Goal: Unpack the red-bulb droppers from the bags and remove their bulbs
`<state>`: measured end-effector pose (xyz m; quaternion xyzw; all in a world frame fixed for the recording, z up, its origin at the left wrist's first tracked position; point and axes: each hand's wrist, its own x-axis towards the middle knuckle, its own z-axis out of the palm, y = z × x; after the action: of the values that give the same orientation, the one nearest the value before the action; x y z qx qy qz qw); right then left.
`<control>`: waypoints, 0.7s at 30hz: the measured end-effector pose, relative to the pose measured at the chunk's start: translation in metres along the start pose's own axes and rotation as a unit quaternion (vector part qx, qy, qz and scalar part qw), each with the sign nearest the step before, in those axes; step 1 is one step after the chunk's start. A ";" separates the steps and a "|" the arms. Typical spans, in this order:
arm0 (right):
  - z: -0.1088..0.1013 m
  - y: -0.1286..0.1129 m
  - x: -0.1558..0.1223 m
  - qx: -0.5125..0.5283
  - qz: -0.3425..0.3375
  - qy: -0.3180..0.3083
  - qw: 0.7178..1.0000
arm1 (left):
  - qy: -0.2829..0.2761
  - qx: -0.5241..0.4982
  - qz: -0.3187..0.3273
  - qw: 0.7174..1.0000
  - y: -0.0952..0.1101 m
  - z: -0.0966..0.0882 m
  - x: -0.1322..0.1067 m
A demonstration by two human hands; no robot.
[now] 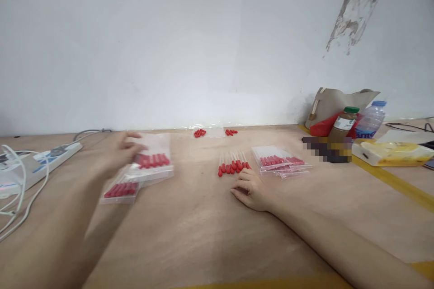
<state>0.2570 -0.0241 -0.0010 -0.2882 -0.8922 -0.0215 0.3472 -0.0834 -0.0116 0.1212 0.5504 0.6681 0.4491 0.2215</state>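
Likely light and slippery

The left hand (pixel 128 150) blurs at a clear bag (pixel 156 159), its grip impossible to tell; the bag, right of those fingertips, seems limp (best pinched by an edge). Loose red-tipped sticks (pixel 233 165), probably snappable, suit a mid-shaft hold; they lie just beyond the right hand (pixel 250 190), fingers curled narrow, contents unclear.

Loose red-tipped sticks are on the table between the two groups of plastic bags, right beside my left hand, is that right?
Not quite: the head view shows the loose red-tipped sticks beside your right hand. The rest stands.
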 end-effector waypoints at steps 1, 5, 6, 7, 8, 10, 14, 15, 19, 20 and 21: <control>0.000 0.000 0.000 -0.001 0.000 -0.001 1.000 | -0.050 -0.062 -0.006 0.997 -0.001 0.014 -0.003; 0.000 0.000 0.000 0.002 0.001 0.001 1.000 | -0.155 -0.158 -0.024 0.975 -0.013 0.078 -0.026; 0.000 0.000 0.000 0.004 0.001 0.002 1.000 | -0.171 -0.179 -0.026 0.969 -0.018 0.090 -0.032; 0.000 -0.001 0.000 0.005 0.002 0.001 1.000 | -0.175 -0.181 -0.025 0.967 -0.022 0.100 -0.037; 0.000 -0.001 0.000 0.007 0.001 0.000 1.000 | -0.180 -0.184 -0.024 0.966 -0.026 0.107 -0.041; 0.000 -0.001 0.000 0.010 0.000 0.001 1.000 | -0.181 -0.178 -0.017 0.967 -0.033 0.113 -0.046; -0.001 -0.001 0.001 0.017 0.004 0.000 1.000 | -0.199 -0.110 0.007 0.974 -0.043 0.107 -0.045; -0.001 -0.002 0.001 0.019 0.006 -0.001 1.000 | -0.191 -0.055 0.038 0.979 -0.043 0.105 -0.046; -0.003 -0.005 0.001 0.025 -0.001 0.003 1.000 | -0.105 0.139 0.263 0.949 -0.041 0.092 -0.063; -0.003 -0.007 0.002 0.024 -0.007 0.005 1.000 | -0.112 0.149 0.314 0.931 -0.039 0.089 -0.071; -0.004 -0.009 0.003 0.022 -0.014 0.006 1.000 | -0.137 0.153 0.354 0.913 -0.038 0.087 -0.079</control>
<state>0.2528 -0.0315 0.0050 -0.2684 -0.8941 -0.0088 0.3584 -0.0115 -0.0538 0.0305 0.8339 0.4534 0.3107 0.0503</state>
